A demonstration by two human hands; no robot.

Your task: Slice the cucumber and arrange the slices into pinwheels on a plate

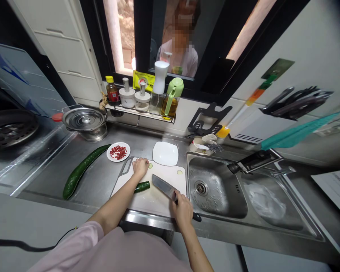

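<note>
My left hand (141, 167) is at the upper left of the white cutting board (164, 198), its fingers drawn together at the edge of a thin round cucumber slice (150, 166). Below that hand lies a cut length of dark green cucumber (142, 186), partly hidden by my forearm. My right hand (183, 207) is wrapped around the black handle of a kitchen knife (162, 185), whose broad blade angles up and left over the board. Another round slice (180, 172) rests near the board's upper right corner.
Behind the board are a white square dish (165, 153) and a small plate (126, 154) of chopped red pieces. A long whole green vegetable (81, 175) lies left, near a lidded steel pot (95, 130). The steel sink (215, 207) borders the board's right side; a condiment shelf (141, 110) hangs behind.
</note>
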